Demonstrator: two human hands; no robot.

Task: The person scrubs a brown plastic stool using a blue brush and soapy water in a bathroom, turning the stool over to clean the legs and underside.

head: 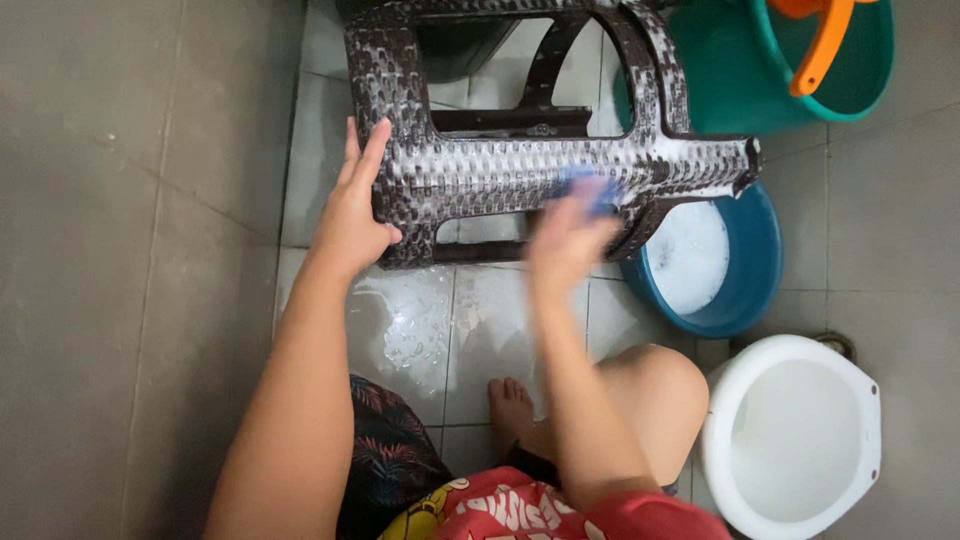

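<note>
On the tiled floor (500, 330) in front of us lies the biggest thing in view, a dark brown plastic stool (520, 170) with a woven pattern, tipped on its side and covered in white soap lather, its legs pointing away toward the top of the picture. Next in size, at the upper right, we see a teal bucket (740, 90) with an orange handle (822, 45) showing inside it; the stool's upper right leg lies just against its side. Below that, partly hidden under the stool's right end, sits a round blue basin (745, 290) holding foamy water. At the lower right stands a white plastic basin (795, 440) with a wide rim, close beside our bent knee. We carry printed shorts with a leaf pattern and a red printed garment at the bottom edge, and one bare foot (510, 405) rests on the wet tile, where small soap bubbles lie. Our left hand (352, 215) is spread wide, fingers straight up, thumb hooked around the stool's left corner, steadying it. Our right hand (565, 240) is blurred against the stool's long side rail, closed around a small blue scrubbing pad (590, 188) pressed to the soapy surface. We see no labels or signs on any of these.
</note>
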